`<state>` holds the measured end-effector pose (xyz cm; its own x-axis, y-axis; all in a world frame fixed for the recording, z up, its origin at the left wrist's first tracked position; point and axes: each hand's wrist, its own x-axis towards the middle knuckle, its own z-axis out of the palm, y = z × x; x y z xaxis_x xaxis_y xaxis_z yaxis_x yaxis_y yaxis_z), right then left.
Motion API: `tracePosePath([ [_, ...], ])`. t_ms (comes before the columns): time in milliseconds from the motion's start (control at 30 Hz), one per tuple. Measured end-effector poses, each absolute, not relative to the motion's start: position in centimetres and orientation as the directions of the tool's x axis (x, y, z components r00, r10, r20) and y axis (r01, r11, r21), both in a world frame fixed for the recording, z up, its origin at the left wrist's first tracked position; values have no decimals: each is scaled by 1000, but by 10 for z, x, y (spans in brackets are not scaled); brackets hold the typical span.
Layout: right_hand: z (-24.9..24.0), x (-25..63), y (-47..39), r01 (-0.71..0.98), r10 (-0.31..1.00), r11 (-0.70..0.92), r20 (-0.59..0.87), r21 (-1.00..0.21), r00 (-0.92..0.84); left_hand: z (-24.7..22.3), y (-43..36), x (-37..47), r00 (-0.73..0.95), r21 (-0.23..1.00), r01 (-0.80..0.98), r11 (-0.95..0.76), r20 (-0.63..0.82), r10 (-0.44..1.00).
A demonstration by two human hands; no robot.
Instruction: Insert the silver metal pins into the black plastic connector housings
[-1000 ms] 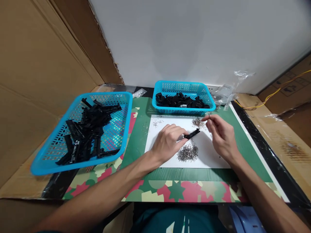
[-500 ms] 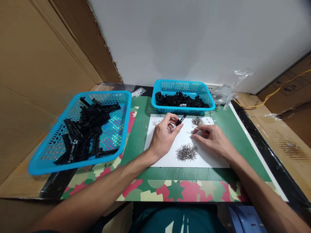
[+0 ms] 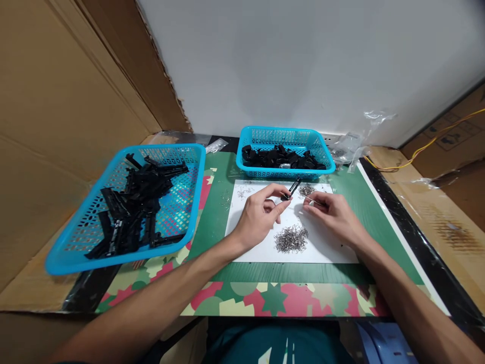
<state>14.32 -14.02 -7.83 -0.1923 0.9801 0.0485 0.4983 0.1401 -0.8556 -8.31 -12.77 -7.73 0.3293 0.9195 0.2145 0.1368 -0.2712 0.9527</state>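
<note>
Between the thumb and fingers of my left hand [image 3: 261, 212] is a narrow black plastic part [image 3: 294, 187], tilted with its far end up and to the right. My right hand [image 3: 335, 215] pinches a thin, pointed metal tool [image 3: 311, 200], its tip directed at the black part with a small gap between them. Whether the tool has one prong or two cannot be made out. Below the hands, a pile of small bent metal pieces [image 3: 291, 239] lies on a white sheet [image 3: 253, 257]. A smaller metal pile [image 3: 306, 190] sits beyond my right fingertips.
A blue basket [image 3: 200, 202] at left holds long black plastic parts [image 3: 140, 197]. Against the wall, another blue basket [image 3: 286, 174] contains smaller black parts [image 3: 282, 156]. Loose metal pieces [image 3: 244, 192] are scattered at the sheet's upper left. Clear plastic bags [image 3: 348, 146] lie at back right.
My left hand has moved slightly right with the black part, bringing it closer to the metal tool. My right hand has shifted slightly right.
</note>
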Motion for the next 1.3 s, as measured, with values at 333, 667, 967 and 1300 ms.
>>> tracePosePath([
  [333,-77,131,-147,102,979,40,19,-994,-203,-80,-129,-76,409,980,-154,-127,180,895],
  [667,-81,120,-152,16,968,17,12,-1000,-250,-81,-128,-73,297,974,-195,-116,172,939],
  [967,-76,119,-153,54,979,68,56,-996,-198,-85,-123,-77,342,975,-211,-76,146,928],
  [1300,-73,120,-157,111,964,147,118,-983,-238,-86,-124,-78,408,974,-224,2,92,908],
])
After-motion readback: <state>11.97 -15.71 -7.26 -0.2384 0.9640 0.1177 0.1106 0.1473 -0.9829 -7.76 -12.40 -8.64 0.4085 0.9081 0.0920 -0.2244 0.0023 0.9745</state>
